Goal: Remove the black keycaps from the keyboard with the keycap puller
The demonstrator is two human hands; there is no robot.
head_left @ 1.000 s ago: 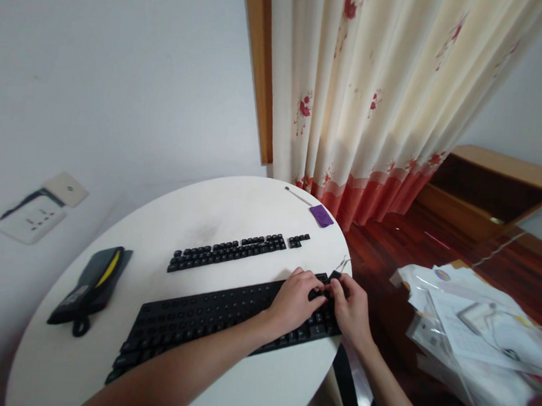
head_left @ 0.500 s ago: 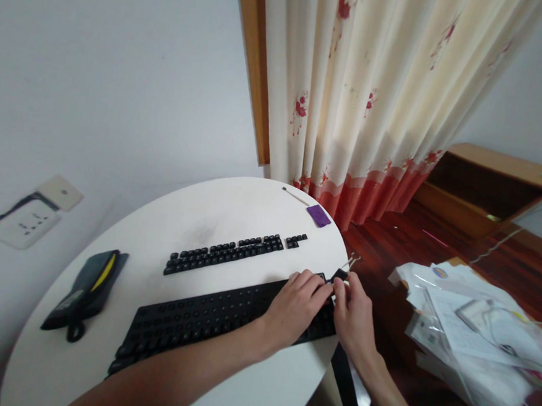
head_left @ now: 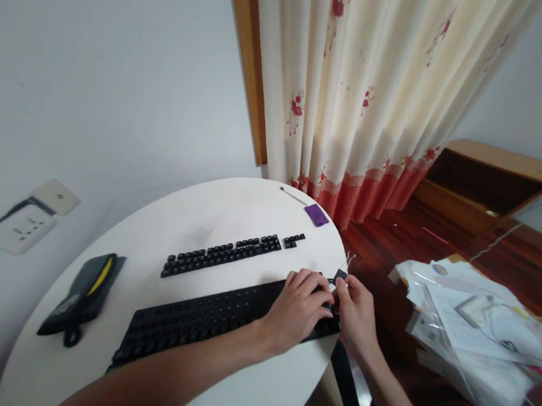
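A black keyboard lies across the white round table, with bare switches showing on its upper rows and keycaps on its lower ones. My left hand rests over its right part, fingers curled down; whatever they grip is hidden. Just beyond the keyboard's right end, my right hand is closed on a small black keycap puller, whose thin wire loops point away from me. Behind the keyboard, loose black keycaps are laid out in rows, with a small group to their right.
A brush and a purple packet lie near the table's far right edge. At left sits a dark device with a yellow strip. Papers and plastic bags are piled at right, below a curtain and a wooden cabinet.
My left fingers have drawn down and slightly apart from my right hand over the keyboard. The puller in my right hand has turned more upright. The view has shifted slightly.
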